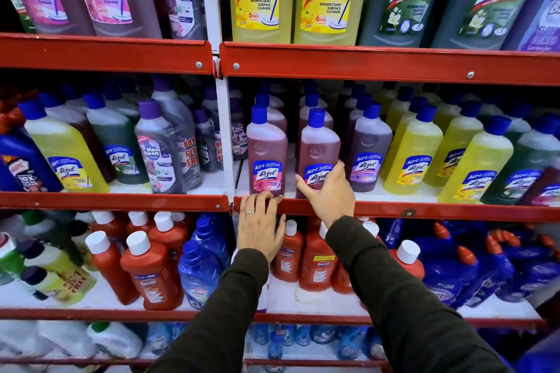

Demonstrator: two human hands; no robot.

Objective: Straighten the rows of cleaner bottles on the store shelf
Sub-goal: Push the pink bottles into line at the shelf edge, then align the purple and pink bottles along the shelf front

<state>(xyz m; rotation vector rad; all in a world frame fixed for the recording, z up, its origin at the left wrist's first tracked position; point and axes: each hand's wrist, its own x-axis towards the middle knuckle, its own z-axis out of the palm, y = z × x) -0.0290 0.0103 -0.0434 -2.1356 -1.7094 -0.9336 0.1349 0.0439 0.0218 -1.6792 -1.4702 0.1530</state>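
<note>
Two pink cleaner bottles with blue caps stand at the front of the middle shelf. My right hand [328, 191] wraps around the lower part of the right pink bottle [318, 145], thumb on its left side, fingers on its right. The left pink bottle [266, 148] stands upright by the white shelf post. My left hand [260, 221] rests below it, fingers curled over the red shelf lip [424, 210] and touching that bottle's base. More pink bottles line up behind both. A purple bottle [368, 145] stands just right of my right hand.
Yellow bottles [415, 154] and green ones fill the middle shelf to the right. Yellow, green and grey bottles [160, 145] stand left of the white post [225, 136]. Large bottles sit on the shelf above, red bottles [151, 269] and blue ones below.
</note>
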